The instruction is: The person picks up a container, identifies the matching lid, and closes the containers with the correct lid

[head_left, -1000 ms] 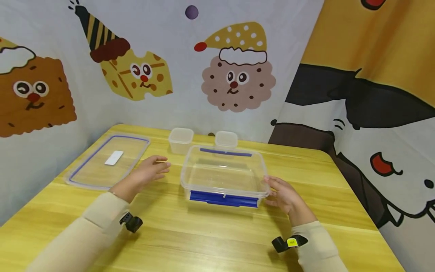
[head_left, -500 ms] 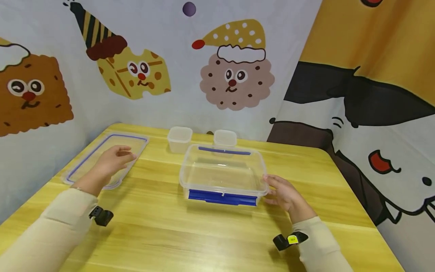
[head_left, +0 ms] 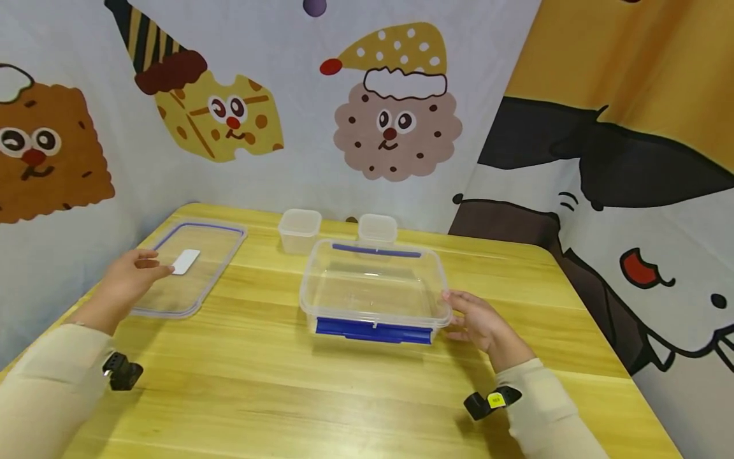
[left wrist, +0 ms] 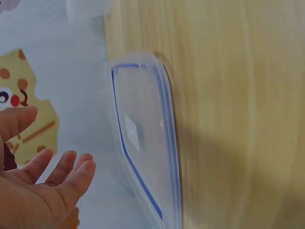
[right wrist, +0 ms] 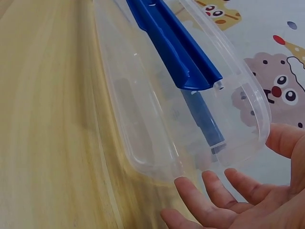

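Observation:
A clear rectangular storage box [head_left: 373, 303] stands uncovered on the table, its blue front clip [head_left: 374, 331] facing me. My right hand [head_left: 480, 325] is at the box's right end. Its thumb touches the rim corner, and in the right wrist view the loosely extended fingers [right wrist: 209, 202] lie right by the end wall. To the left lies a flat clear lid [head_left: 197, 296] with a blue seal and a white rectangular label [head_left: 186, 262]. Over the lid's left part hovers my left hand [head_left: 127, 280], holding nothing; its fingers [left wrist: 78, 176] are spread and relaxed in the left wrist view.
Two small translucent containers, a left one [head_left: 300, 233] and a right one [head_left: 377, 229], stand behind the box near the table's back edge. A cartoon-printed cloth [head_left: 309, 146] hangs behind the wooden table [head_left: 321, 395].
My left hand has moved left, from beside the box to over the lid, uncovering the label again. The right hand stays at the box's right end. The head view has tilted down slightly.

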{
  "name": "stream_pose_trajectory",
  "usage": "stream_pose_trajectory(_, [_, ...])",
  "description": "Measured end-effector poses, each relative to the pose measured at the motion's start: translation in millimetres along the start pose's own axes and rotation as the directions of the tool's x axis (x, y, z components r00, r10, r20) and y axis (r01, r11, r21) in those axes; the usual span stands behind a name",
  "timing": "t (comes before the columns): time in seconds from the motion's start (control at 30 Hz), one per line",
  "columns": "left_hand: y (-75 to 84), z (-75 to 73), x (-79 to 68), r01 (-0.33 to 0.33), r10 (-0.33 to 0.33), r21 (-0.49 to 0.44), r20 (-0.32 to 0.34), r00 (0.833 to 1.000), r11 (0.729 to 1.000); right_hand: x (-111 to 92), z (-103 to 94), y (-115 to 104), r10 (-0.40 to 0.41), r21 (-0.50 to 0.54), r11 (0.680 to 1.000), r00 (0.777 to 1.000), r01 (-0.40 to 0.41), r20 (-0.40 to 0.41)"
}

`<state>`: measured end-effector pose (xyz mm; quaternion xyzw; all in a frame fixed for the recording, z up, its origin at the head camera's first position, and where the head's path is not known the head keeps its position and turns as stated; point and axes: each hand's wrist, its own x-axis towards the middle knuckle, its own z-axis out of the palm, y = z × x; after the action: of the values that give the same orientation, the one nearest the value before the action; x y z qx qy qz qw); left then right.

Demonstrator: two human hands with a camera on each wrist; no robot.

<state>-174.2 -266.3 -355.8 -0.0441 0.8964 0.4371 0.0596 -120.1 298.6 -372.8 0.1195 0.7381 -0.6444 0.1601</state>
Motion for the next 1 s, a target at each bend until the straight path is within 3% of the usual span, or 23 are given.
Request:
stream_pose_trajectory(0.53, [-20.6, -20.4, 6.5, 0.074, -0.074, 0.030, -0.017, 0.997, 0.997, -13, -7.9, 5, -0.013, -0.046, 0.999, 1.000, 0.014, 0.011])
stream_pose_trajectory(0.73, [-24.8, -21.0, 6.9, 0.111, -0.110, 0.041, -0.017, 0.994, 0.993, -16, -8.6, 7, -0.002, -0.066, 0.998, 1.000, 0.003, 0.012])
stream_pose_trajectory(1.0, [-30.0, -18.7, 7.1, 0.106, -0.105, 0.020, -0.040, 0.994, 0.994, -19, -10.2, 9, 0.018, -0.086, 0.996, 1.000, -0.020, -0.026])
